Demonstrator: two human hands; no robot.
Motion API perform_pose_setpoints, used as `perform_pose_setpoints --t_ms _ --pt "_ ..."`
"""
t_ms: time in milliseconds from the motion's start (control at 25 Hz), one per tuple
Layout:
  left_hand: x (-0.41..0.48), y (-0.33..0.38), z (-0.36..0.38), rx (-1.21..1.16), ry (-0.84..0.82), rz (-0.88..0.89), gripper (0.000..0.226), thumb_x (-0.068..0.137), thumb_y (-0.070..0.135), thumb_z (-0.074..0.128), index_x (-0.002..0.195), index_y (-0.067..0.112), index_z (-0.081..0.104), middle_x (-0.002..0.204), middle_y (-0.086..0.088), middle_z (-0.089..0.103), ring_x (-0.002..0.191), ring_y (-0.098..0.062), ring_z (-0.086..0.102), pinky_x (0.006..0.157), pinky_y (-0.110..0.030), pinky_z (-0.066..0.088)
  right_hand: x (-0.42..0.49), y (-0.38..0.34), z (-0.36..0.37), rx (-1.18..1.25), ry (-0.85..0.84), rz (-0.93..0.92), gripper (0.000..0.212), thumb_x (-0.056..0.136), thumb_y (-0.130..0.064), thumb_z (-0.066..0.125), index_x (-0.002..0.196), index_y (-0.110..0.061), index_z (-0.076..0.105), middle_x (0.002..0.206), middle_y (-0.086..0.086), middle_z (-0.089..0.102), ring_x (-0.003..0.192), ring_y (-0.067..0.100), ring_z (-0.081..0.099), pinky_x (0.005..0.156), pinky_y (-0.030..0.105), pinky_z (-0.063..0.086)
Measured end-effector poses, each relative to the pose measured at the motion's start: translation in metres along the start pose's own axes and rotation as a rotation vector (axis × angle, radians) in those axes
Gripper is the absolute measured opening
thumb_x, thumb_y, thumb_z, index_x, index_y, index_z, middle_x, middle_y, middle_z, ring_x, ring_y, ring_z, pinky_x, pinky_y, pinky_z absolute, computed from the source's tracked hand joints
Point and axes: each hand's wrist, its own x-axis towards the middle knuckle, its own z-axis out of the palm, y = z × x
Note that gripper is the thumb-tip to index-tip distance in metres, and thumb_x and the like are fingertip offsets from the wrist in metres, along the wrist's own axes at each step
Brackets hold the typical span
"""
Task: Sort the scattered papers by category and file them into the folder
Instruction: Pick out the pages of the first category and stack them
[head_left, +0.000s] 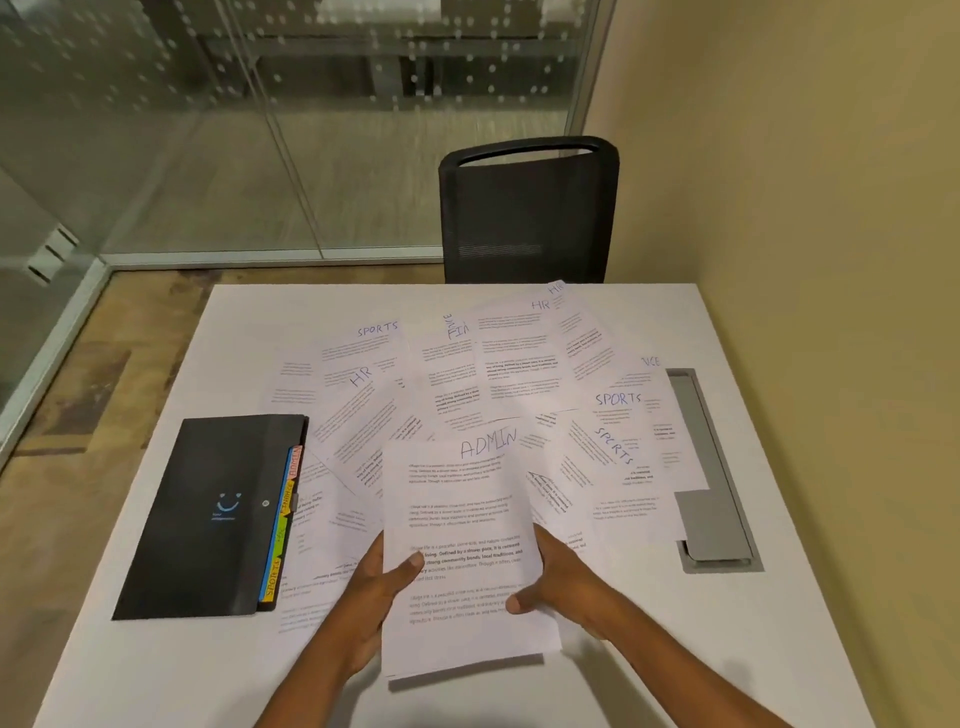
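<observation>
Head view. Item in hand: ADMIN sheet (462, 525), raised over the middle of the table's near edge; whether more sheets lie behind it cannot be told. Grip: the left hand (374, 587) pinches the left margin, thumb on the printed face and fingers behind; the right hand (561, 587) pinches the lower right margin likewise. The scattered papers (467, 374) overlap across the middle of the table (623, 660) toward its far edge, with headings SPORTS, HR and part of FINANCE legible. The folder (208, 514), black and closed, lies flat near the left edge, its coloured tabs (283, 525) facing the papers. Step judged: gathering the ADMIN category, most sheets unsorted. Next move likely calls for picking further ADMIN sheets from the spread, or opening the folder at its ADMIN tab.
</observation>
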Motion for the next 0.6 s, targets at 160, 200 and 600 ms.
perform_pose_setpoints --t_ms 160,200,600 --pt "0.006 -0.005 -0.017 0.019 0.081 0.005 0.06 0.093 0.014 0.073 0.146 0.035 0.057 0.14 -0.001 0.073 0.13 -0.03 0.068 0.105 -0.052 0.058 0.009 0.002 0.007 0.015 -0.009 0.003 0.091 0.074 -0.003 0.093 0.148 -0.035 0.05 0.129 -0.018 0.073 0.12 0.006 0.068 0.094 0.029 0.062" --pt "0.008 -0.005 -0.02 0.03 0.107 0.009 0.06 0.091 0.015 0.075 0.144 0.036 0.058 0.138 -0.001 0.074 0.129 -0.032 0.068 0.103 -0.053 0.058 0.011 0.003 0.005 0.033 0.005 -0.002 0.085 0.078 -0.013 0.094 0.147 -0.035 0.05 0.126 -0.019 0.074 0.116 0.004 0.071 0.09 0.025 0.061" --pt "0.024 0.008 -0.02 -0.072 0.221 -0.095 0.05 0.102 -0.007 0.06 0.141 0.025 0.059 0.12 -0.012 0.079 0.12 -0.04 0.066 0.116 -0.062 0.043 0.104 -0.013 -0.108 -0.382 0.342 -0.089 0.099 0.089 -0.06 0.079 0.167 -0.022 0.03 0.166 -0.012 0.036 0.154 0.008 0.031 0.12 0.03 0.029"
